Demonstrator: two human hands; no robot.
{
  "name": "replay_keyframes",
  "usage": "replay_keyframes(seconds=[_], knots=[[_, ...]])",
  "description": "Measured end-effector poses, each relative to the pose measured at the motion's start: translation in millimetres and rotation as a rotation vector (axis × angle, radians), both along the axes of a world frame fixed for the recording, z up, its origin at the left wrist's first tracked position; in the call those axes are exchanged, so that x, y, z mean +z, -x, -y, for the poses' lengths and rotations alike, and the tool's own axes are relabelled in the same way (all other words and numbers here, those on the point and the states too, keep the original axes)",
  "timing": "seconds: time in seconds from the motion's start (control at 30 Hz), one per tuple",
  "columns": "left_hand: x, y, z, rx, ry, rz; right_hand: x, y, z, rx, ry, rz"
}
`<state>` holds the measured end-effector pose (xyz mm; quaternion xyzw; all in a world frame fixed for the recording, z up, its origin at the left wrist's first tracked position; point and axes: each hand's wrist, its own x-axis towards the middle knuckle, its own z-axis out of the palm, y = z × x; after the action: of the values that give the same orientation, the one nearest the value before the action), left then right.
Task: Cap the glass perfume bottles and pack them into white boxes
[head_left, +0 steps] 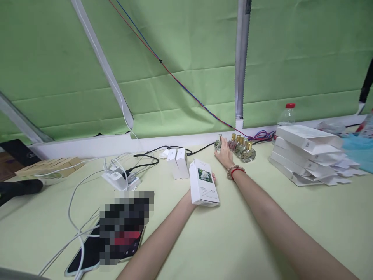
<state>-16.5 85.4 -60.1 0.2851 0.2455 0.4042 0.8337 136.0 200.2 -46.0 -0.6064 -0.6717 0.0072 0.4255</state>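
Note:
My left hand (214, 178) is closed round a white cardboard box (204, 184) printed with a white flower, holding it tilted above the table; the box hides most of the hand. Farther back, my right hand (223, 154), with a bead bracelet and a red cord at the wrist, has its thumb and fingers around a small glass perfume bottle (217, 145) with a silvery neck. Just right of that hand stands a row of similar glass bottles (240, 147) with gold tops. Two upright white boxes (177, 163) stand side by side left of the held box.
Stacked white cartons (305, 155) lie at the right, before a red-capped plastic bottle (288, 116). At left are a power strip (121, 179) with white cables, a partly blurred tablet (87, 249) and light-brown boxes (49, 167). A green curtain (186, 77) hangs behind.

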Motion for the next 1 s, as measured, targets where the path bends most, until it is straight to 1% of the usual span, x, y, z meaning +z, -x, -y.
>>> replay_keyframes(seconds=[0.1,0.2,0.3,0.47,0.6,0.7,0.8,0.87,0.93,0.97,1.0], knots=[[-2.6,-1.0,-2.5,-0.025,-0.024,-0.015,-0.3,-0.5,-3.0,-0.012,-0.006,-0.020],[-1.8,-1.1,-0.3,-0.049,-0.001,-0.015,0.2,-1.5,-2.6,-0.046,-0.007,-0.031],[0.3,-2.6,3.6,-0.035,0.025,-0.003,1.3,-2.7,-0.1,-0.092,-0.005,-0.033],[1.2,-6.3,1.8,0.023,0.026,-0.051,4.2,-4.6,10.0,-0.016,0.059,0.001],[2.5,-3.3,-2.7,-0.026,0.039,-0.056,5.2,-7.1,22.3,-0.007,0.061,-0.026],[7.2,-2.3,-0.6,-0.062,0.054,-0.039,3.9,-9.5,33.7,0.007,0.084,-0.055],[15.8,-9.3,9.7,0.026,0.041,0.016,3.0,-13.4,50.2,0.008,0.103,-0.085],[22.5,-18.8,19.4,0.300,0.020,0.022,4.4,-17.3,64.3,0.016,0.077,-0.074],[28.4,-29.6,29.3,0.524,-0.011,-0.028,8.0,-21.7,78.9,0.040,0.046,-0.034],[30.5,-34.6,33.9,0.584,-0.034,-0.053,10.5,-23.8,85.6,0.060,0.035,-0.009],[31.9,-38.8,38.4,0.601,-0.081,-0.075,13.1,-25.6,91.5,0.079,0.029,0.016]])
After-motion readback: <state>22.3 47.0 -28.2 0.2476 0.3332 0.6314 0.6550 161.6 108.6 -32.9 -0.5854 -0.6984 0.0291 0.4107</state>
